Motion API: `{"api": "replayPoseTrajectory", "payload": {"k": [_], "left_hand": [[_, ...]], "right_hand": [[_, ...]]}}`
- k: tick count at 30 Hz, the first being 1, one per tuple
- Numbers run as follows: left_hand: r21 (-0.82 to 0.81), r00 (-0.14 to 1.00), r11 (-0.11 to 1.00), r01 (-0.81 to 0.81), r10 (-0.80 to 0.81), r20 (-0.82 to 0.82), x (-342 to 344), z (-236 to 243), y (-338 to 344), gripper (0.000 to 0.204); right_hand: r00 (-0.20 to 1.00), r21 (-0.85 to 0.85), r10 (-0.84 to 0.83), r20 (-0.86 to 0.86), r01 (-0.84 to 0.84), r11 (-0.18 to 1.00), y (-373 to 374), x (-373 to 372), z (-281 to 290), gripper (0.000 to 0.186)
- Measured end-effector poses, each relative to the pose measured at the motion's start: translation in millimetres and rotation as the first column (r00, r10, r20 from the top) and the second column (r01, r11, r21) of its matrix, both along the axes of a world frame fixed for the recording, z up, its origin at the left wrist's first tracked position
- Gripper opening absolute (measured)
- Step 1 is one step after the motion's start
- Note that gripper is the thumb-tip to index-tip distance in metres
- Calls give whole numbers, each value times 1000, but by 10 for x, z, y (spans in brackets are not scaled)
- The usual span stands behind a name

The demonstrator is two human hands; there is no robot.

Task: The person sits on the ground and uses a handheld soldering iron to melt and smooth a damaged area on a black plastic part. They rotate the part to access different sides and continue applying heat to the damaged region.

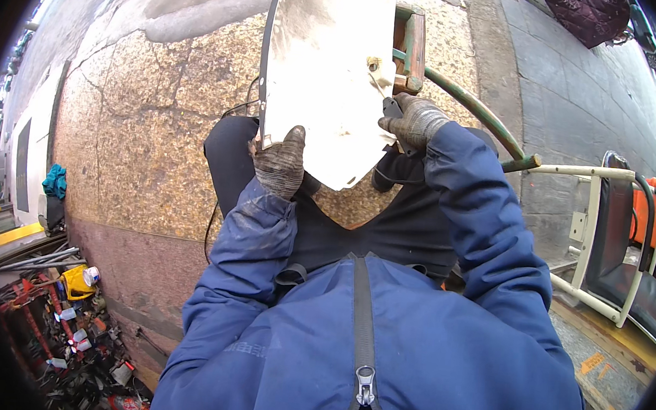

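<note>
A long white panel (322, 89) with a dark left edge and a pointed near end lies above my knees, its surface glaring with light. My left hand (281, 163), in a dirty grey work glove, grips its near left edge, thumb on top. On the right, my gloved right hand (415, 119) is closed around a black-handled tool (391, 108) with a thin metal rod. The rod reaches toward a small cream-coloured piece (381, 70) with a hole at the panel's right edge. A dark cord hangs below this hand; the tool's exact kind is not clear.
A worn green wooden stool (413, 50) stands against the panel's right side, beside a curved green bar (478, 113). A black-cushioned chair (616, 258) is at the right. Tools and parts form a cluttered heap (78, 339) at lower left. The speckled floor (141, 136) is cracked.
</note>
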State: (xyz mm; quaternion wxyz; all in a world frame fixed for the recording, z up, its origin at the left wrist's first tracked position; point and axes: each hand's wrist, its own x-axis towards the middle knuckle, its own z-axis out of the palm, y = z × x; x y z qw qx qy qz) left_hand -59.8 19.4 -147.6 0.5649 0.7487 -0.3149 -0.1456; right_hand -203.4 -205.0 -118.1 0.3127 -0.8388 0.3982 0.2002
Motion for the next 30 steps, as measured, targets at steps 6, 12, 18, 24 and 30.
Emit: {"api": "replayPoseTrajectory", "payload": {"k": [6, 12, 18, 24, 30], "left_hand": [[-119, 997, 993, 26, -35, -72, -90, 106, -55, 25], [-91, 999, 995, 33, -36, -34, -173, 182, -101, 22], [5, 993, 998, 70, -71, 90, -178, 214, -102, 22], [39, 919, 998, 46, -57, 391, -120, 165, -130, 22], [-10, 999, 1000, -12, 12, -40, -147, 248, -105, 23]], "right_hand": [[998, -123, -28, -63, 20, 992, -5, 49, 7, 65], [997, -151, -43, -64, 33, 988, -27, 14, -67, 68], [995, -104, -91, 31, 94, 990, -39, -90, -107, 67], [742, 419, -443, 504, 239, 876, 269, -337, -141, 60], [624, 490, -516, 587, 233, 840, 480, -418, -139, 57]]}}
